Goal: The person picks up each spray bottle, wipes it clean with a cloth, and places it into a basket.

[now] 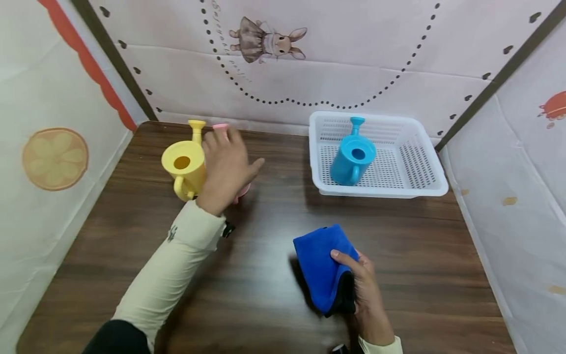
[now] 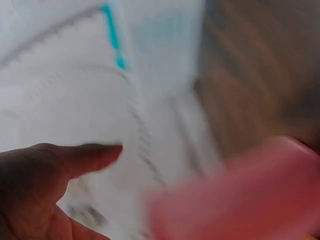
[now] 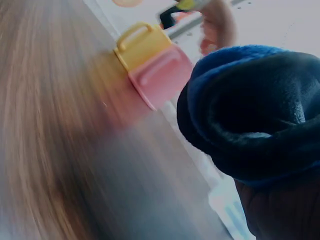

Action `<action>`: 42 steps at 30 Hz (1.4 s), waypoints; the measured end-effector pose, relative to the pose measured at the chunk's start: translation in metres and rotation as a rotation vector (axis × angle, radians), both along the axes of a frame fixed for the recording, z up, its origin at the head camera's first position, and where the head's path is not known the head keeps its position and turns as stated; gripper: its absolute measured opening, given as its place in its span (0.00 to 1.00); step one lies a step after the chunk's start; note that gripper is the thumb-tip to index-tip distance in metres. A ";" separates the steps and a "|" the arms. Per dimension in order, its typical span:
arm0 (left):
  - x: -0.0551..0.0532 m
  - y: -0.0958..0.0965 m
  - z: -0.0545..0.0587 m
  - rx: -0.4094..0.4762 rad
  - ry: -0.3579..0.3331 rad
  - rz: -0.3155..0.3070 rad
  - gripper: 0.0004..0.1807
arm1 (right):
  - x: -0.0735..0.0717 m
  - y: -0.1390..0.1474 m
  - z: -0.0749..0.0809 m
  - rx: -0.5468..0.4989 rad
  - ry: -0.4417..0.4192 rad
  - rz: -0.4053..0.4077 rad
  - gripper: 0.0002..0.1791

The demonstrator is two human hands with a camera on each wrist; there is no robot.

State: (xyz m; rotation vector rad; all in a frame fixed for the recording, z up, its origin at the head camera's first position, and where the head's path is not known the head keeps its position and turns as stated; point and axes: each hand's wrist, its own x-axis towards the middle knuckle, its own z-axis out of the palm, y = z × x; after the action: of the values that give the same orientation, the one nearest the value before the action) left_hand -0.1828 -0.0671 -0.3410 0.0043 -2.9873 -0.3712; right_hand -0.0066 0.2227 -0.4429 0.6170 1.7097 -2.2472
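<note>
My left hand (image 1: pixel 227 169) reaches over a pink watering can (image 2: pixel 240 200) at the back left, fingers extended and thumb held out to the side. In the head view the hand hides most of this can, leaving its rose and a bit of its base showing. Right beside it stands a yellow watering can (image 1: pixel 185 162), handle toward me. My right hand (image 1: pixel 369 295) grips a folded blue cloth (image 1: pixel 320 268) with a black underside, thumb on top, over the front of the table. From the right wrist the cloth (image 3: pixel 250 115) appears rolled into folds.
At the back right, a white plastic basket (image 1: pixel 413 191) holds a blue watering can (image 1: pixel 349 164), upright. The dark wood table (image 1: pixel 265 236) is bordered by printed white sheets (image 1: pixel 376 49) at the back and both sides.
</note>
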 end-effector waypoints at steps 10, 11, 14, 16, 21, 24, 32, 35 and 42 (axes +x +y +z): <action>0.033 -0.010 -0.068 0.083 0.014 -0.103 0.57 | -0.004 -0.007 0.005 -0.040 0.031 0.029 0.27; 0.038 -0.011 -0.072 0.156 0.005 -0.121 0.55 | -0.006 -0.006 0.006 -0.047 0.037 0.014 0.26; 0.050 -0.016 -0.082 0.475 -0.012 -0.117 0.54 | -0.011 0.001 0.013 -0.072 0.070 -0.024 0.26; 0.059 -0.020 -0.086 0.738 -0.001 -0.087 0.58 | -0.016 0.005 0.019 -0.071 0.113 -0.054 0.25; 0.090 -0.011 -0.087 1.228 0.063 -0.119 0.64 | -0.025 -0.011 0.035 0.045 0.414 -0.073 0.16; 0.106 0.005 -0.087 1.341 0.072 -0.232 0.61 | -0.030 -0.035 0.040 0.317 0.797 0.110 0.15; 0.124 0.014 -0.090 1.260 0.244 -0.399 0.51 | -0.040 -0.071 0.044 0.980 1.525 0.422 0.33; 0.126 0.008 -0.085 1.276 0.222 -0.413 0.51 | -0.044 -0.062 0.049 1.027 1.540 0.545 0.43; 0.117 -0.020 -0.075 1.251 -0.081 -0.584 0.50 | -0.044 -0.034 0.074 1.188 1.501 0.933 0.55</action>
State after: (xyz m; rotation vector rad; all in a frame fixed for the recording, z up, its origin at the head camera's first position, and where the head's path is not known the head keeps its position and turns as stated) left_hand -0.0662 -0.0869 -0.4161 -0.7108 -2.2115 -2.1758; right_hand -0.0502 0.1883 -0.3690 -1.8143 2.7693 -0.5744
